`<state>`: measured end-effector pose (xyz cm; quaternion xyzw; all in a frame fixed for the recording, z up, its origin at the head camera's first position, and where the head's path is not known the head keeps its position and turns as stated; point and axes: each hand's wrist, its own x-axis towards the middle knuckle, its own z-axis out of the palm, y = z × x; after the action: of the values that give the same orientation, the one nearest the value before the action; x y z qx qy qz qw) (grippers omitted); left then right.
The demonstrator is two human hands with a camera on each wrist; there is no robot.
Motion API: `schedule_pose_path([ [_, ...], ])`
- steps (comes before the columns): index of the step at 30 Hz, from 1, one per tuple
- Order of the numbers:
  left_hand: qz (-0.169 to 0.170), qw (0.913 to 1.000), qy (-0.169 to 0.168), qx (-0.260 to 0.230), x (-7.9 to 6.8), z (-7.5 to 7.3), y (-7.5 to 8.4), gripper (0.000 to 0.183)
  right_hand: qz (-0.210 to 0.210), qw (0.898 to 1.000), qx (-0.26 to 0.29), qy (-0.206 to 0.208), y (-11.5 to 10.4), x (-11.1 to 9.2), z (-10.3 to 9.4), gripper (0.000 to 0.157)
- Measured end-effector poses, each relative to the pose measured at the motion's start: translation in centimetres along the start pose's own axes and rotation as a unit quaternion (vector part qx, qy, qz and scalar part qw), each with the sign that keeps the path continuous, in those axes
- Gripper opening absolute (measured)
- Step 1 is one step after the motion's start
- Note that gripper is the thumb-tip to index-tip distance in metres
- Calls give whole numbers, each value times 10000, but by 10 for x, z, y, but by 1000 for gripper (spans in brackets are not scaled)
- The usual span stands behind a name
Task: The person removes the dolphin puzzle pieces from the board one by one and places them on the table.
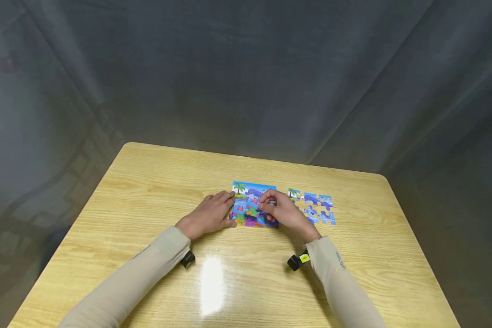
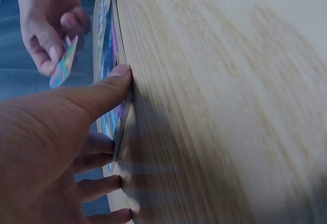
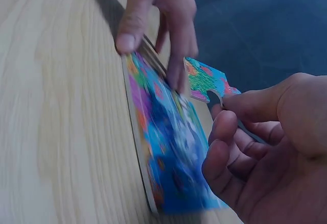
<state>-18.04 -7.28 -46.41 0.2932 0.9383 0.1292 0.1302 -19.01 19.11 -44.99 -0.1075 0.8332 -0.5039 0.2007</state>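
On the table (image 1: 156, 182), toward its far edge, a board (image 1: 241, 200); loose pieces (image 1: 310, 199) just right of it. Left hand (image 1: 213, 212) at the board's left edge; right hand (image 1: 283, 211) above the board, holding a piece (image 3: 201, 79). Curtain (image 1: 229, 82) behind the table.

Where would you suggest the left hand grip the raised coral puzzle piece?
Probably by the free end of the coral puzzle piece, face and back pinched, from the side of the left hand: this thin, flat end juts that way, while the right hand pinches the opposite end.
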Motion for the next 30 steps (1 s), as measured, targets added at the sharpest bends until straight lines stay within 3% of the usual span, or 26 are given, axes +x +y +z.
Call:
schedule_pose_path([
  [6, 30, 10000, 7, 83, 0, -1, 1, 81, 216, 9997, -10, 139, 13, -21, -30, 17],
  [14, 1, 10000, -24, 79, -1, -2, 2, 83, 300, 9978, -459, 372, 31, -50, -60, 16],
  [22, -4, 10000, -20, 52, -1, 1, 2, 82, 296, 9982, -517, -49, 42, -68, -68, 12],
  [30, -34, 10000, -10, 59, -1, 1, 2, 81, 254, 9980, -572, -76, 48, -70, -69, 11],
])
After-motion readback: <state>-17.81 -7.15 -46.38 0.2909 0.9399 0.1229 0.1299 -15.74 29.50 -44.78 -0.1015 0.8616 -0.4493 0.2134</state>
